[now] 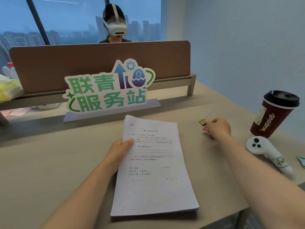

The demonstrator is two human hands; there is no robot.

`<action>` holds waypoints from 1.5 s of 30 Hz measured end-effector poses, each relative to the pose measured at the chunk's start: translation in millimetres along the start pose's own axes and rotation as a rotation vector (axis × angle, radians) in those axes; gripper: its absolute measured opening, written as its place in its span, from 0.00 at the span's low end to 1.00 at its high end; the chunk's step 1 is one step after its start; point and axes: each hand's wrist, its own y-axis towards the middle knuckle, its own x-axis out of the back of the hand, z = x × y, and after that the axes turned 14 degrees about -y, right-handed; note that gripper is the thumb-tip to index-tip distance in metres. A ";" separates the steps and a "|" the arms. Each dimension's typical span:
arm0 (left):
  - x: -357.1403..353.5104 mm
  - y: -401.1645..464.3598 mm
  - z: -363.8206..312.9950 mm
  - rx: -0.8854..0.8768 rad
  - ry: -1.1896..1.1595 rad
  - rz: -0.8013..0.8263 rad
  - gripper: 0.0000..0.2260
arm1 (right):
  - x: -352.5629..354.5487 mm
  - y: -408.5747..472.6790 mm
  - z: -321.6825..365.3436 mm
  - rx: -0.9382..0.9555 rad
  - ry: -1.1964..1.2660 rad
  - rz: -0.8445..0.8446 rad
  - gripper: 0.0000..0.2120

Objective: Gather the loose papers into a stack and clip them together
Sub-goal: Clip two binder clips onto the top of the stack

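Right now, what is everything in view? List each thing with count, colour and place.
paper stack: one, white, printed, desk centre
binder clips: two seen, yellow-green and pink, right of the papers
coffee cup: one, dark red, black lid, far right
controller: one, white, near the cup
sign: one, green and blue, behind the papers
divider: one, brown, desk back
person in headset: one, behind the divider
desk: one, beige
left hand: grips the stack's left edge
right hand: on the clips, grip unclear
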 end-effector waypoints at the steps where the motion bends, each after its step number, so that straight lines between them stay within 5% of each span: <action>1: -0.1 -0.1 0.1 -0.003 -0.004 0.000 0.08 | 0.0 -1.6 3.4 0.022 0.015 0.025 0.10; 12: -0.4 -0.8 4.0 -0.089 -0.054 0.023 0.11 | -14.3 -38.2 58.9 0.294 0.222 0.294 0.03; 17: -0.4 -1.6 5.0 -0.108 -0.062 0.019 0.11 | -23.1 -63.2 87.5 0.488 0.181 0.396 0.22; 23: 0.1 -2.6 5.3 -0.132 -0.066 0.024 0.11 | -41.3 -95.0 127.8 0.699 0.022 0.389 0.23; 36: 3.2 -2.4 6.8 -0.142 -0.122 0.071 0.15 | -68.8 -87.5 149.4 0.772 0.324 0.422 0.11; 45: 7.2 -2.3 11.5 -0.175 -0.179 0.121 0.17 | -69.9 -85.8 163.7 0.806 0.323 0.548 0.12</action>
